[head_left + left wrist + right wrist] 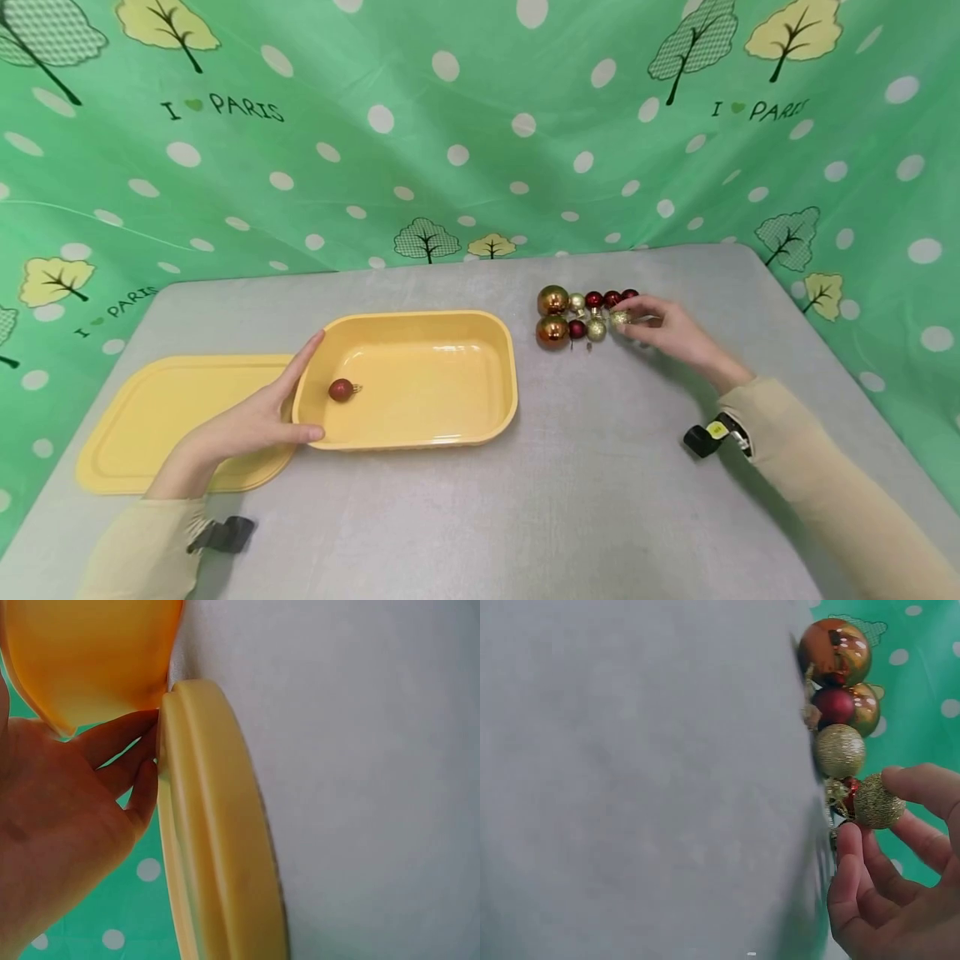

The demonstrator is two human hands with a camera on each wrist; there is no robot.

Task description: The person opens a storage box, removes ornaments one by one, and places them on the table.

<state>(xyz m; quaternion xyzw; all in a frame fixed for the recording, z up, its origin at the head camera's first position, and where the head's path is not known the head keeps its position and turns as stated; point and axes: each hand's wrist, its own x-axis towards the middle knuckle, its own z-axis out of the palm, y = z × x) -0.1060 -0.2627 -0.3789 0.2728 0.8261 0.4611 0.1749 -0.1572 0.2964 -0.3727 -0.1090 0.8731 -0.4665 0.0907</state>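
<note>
A yellow rectangular plastic container (420, 392) stands mid-table with a small dark red Christmas bauble (341, 390) inside near its left end. My left hand (255, 421) grips the container's left end, thumb at the front corner and index finger along the back corner. In the left wrist view, the other fingers (124, 769) reach down beside the yellow lid (217, 825). Over on the right, my right hand (671, 333) pinches a glittery gold bauble (879, 801) between thumb and fingers. That bauble is at the right end of a cluster of baubles.
Two large shiny copper-gold baubles (552, 332) head the cluster on its left. Beside them lie several small red baubles (594, 299) and gold baubles (596, 330). The lid (180, 408) lies flat left of the container, on the grey table (480, 525). Behind hangs a green polka-dot cloth (480, 108).
</note>
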